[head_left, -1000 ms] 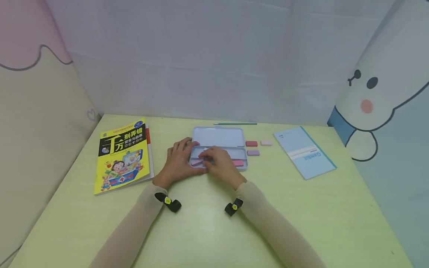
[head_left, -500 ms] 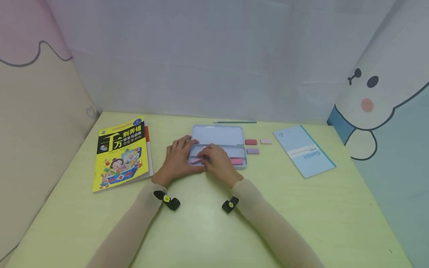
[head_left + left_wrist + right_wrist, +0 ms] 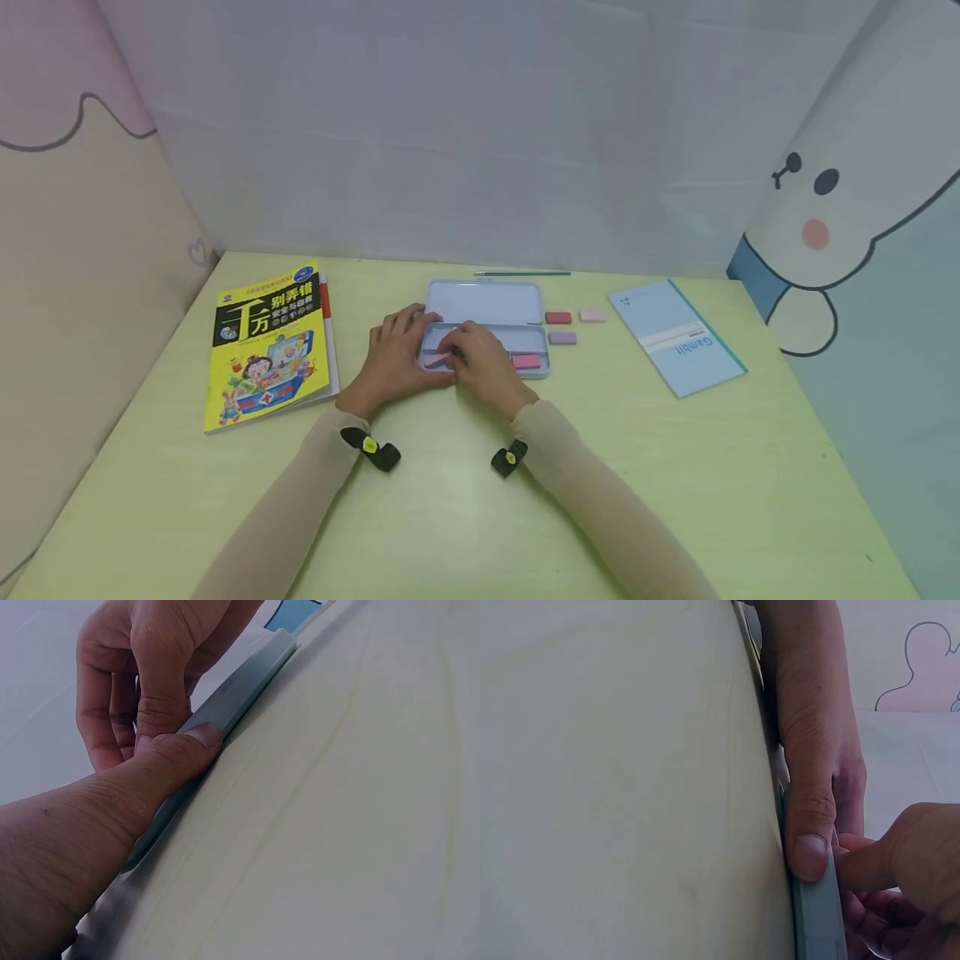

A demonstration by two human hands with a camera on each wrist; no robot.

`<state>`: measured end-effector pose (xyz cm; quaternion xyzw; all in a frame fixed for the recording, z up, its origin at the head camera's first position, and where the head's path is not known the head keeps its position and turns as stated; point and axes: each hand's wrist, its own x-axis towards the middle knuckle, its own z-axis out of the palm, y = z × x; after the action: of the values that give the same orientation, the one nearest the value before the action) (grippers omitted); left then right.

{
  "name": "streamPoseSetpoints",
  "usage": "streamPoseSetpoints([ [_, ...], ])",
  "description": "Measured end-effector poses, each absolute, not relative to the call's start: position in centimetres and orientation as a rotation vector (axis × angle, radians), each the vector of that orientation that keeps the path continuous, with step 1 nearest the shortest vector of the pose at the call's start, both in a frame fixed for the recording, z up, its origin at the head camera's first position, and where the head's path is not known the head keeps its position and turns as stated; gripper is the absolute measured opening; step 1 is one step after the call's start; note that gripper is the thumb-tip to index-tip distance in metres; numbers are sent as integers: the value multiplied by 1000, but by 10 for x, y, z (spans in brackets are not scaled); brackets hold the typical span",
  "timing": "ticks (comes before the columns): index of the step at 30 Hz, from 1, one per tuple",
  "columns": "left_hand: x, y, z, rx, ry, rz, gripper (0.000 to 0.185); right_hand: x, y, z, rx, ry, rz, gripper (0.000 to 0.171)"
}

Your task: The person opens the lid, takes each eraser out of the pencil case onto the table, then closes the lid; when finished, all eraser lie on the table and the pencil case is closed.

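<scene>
Your left hand grips the left end of the shallow hinged case, a smooth, pale-blue box with rounded corners at the centre of the head view. In the left wrist view, your thumb presses flat along its front wall, near the middle of the frame. Your right hand has its fingers bent down into the case; you hide their tips, so I cannot tell whether they pinch anything.

The lid lies open behind, a glossy flat panel with a raised rim. Inside the case, a matte pink block sits to the right of your right hand, and a mauve block lies slanted at the left, partly covered by your fingers.

Just right of the case you have three small oblong blocks: dark red-pink, pale pink and lilac. A slim green pencil lies above the lid, on the pale, faintly grained tabletop.
</scene>
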<state>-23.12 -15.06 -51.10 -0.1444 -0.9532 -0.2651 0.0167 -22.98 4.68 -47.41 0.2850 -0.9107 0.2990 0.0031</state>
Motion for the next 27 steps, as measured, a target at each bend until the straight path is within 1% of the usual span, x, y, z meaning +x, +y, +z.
streamPoseSetpoints([
  [9, -231, -150, -513, -431, -2973, -837, 102, -228, 58, -469, 814, -2814, 1042, 17],
  [17, -231, -149, -511, -420, -2992, -831, 101, -231, 83, -459, 774, -2701, 1073, 15],
  [27, -232, -150, -511, -421, -2994, -842, 104, -234, 114, -444, 626, -2743, 1120, 17],
])
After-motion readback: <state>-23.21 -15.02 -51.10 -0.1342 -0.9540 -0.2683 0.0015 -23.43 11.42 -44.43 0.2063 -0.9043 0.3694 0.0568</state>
